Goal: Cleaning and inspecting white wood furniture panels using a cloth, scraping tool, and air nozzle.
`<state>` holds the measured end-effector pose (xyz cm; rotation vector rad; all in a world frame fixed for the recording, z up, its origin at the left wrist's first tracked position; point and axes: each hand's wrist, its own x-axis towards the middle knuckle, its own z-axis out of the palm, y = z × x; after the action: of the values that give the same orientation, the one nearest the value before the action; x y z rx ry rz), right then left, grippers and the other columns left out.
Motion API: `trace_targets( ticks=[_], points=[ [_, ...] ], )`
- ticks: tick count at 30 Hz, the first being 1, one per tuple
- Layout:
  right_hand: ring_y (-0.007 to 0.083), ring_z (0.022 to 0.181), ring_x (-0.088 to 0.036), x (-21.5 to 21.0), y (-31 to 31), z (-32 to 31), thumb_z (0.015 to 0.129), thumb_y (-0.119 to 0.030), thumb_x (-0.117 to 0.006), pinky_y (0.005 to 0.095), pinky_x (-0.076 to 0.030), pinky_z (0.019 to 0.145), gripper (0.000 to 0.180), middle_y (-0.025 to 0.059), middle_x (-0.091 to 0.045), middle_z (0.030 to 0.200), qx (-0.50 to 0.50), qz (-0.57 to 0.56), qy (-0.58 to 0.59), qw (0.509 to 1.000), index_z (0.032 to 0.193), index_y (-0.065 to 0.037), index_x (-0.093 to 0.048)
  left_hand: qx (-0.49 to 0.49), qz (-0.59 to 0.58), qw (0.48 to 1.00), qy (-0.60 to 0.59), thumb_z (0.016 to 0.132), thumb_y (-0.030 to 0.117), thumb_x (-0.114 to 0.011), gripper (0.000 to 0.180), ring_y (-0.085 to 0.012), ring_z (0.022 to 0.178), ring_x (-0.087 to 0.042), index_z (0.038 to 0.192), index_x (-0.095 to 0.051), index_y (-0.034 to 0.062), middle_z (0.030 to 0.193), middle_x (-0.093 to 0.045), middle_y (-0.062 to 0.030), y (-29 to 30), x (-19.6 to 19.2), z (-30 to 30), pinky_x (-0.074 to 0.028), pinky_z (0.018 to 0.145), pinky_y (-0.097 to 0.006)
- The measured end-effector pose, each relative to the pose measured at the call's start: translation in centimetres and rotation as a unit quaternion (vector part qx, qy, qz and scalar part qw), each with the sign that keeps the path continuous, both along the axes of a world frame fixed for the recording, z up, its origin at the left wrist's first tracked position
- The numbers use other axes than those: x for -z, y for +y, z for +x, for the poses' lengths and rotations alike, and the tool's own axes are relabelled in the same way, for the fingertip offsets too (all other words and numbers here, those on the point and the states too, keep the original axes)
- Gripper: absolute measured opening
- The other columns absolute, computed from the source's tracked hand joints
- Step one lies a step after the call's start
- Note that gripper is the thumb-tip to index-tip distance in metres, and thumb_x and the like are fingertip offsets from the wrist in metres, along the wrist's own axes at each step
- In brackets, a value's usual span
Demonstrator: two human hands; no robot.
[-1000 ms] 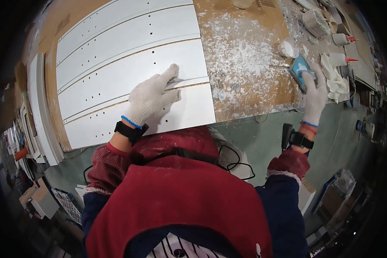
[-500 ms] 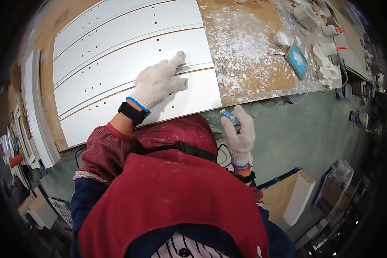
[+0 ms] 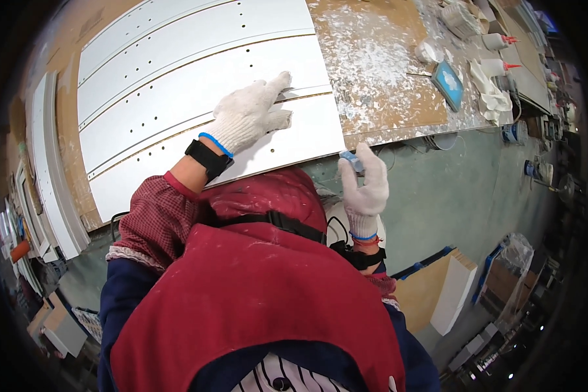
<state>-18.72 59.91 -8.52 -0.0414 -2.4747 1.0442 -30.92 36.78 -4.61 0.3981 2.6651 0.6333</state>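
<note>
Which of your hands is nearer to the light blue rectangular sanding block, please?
Right. The right hand is below the light blue rectangular sanding block; the left hand rests farther left on the white panels.

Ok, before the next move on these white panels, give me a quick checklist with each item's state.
1. Left hand flat on the white panel at the seam: ok.
2. Right hand grips the small blue object: ok.
3. Blue object at the panel: not ok, it is off the bench edge.
4. Panels lie side by side: ok.
5. Blue sanding block in reach: cannot tell.
</note>
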Motion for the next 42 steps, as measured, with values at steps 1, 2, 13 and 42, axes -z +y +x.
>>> trace_targets(
  ticks=[1, 2, 13, 42],
  points=[
    [0.0203, 0.079, -0.065, 0.2, -0.1, -0.1, 0.078, -0.006, -0.078, 0.0295, -0.054, 0.069, 0.042, 0.0136, -0.064, 0.097, -0.017, 0.022, 0.011, 1.0, 0.117, -0.001, -0.063, -0.003, 0.006, 1.0, 0.005, 0.086, 0.043, -0.065, 0.069, -0.0295, 0.104, -0.062, 0.144, -0.041, 0.0136, 0.114, -0.063, -0.0138, -0.1, 0.2, 0.0, -0.05, 0.087, -0.04],
    [0.0203, 0.079, -0.065, 0.1, 0.0, -0.2, 0.078, -0.006, -0.078, 0.0295, -0.054, 0.069, 0.042, 0.0136, -0.064, 0.097, -0.019, 0.022, 0.012, 1.0, 0.117, -0.001, -0.063, -0.005, 0.006, 1.0, 0.006, 0.086, 0.043, -0.065, 0.069, -0.0295, 0.104, -0.062, 0.144, -0.041, 0.0136, 0.114, -0.063, -0.0138, -0.2, 0.3, 0.1, -0.05, 0.087, -0.04],
    [0.0207, 0.084, -0.063, -1.7, 1.0, -2.7, 0.079, -0.004, -0.075, 0.0314, -0.053, 0.075, 0.04, 0.0146, -0.063, 0.101, 0.02, -0.024, -0.019, 0.999, 0.117, 0.001, -0.062, 0.012, -0.033, 0.999, -0.04, 0.088, 0.038, -0.064, 0.06, -0.0305, 0.104, -0.062, 0.137, -0.044, 0.0104, 0.115, -0.06, -0.0136, -0.2, -0.6, 0.5, -0.051, 0.088, -0.041],
    [0.0259, 0.094, -0.062, -3.2, -0.5, -12.6, 0.078, -0.021, -0.071, 0.0357, -0.049, 0.083, 0.037, 0.0133, -0.064, 0.102, -0.048, -0.026, -0.22, 0.974, 0.111, -0.006, -0.065, -0.02, 0.004, 0.993, -0.119, 0.085, 0.041, -0.068, 0.062, -0.0287, 0.109, -0.062, 0.135, -0.046, 0.0118, 0.122, -0.06, -0.0104, -0.1, -0.6, 0.0, -0.051, 0.089, -0.042]
  ],
)
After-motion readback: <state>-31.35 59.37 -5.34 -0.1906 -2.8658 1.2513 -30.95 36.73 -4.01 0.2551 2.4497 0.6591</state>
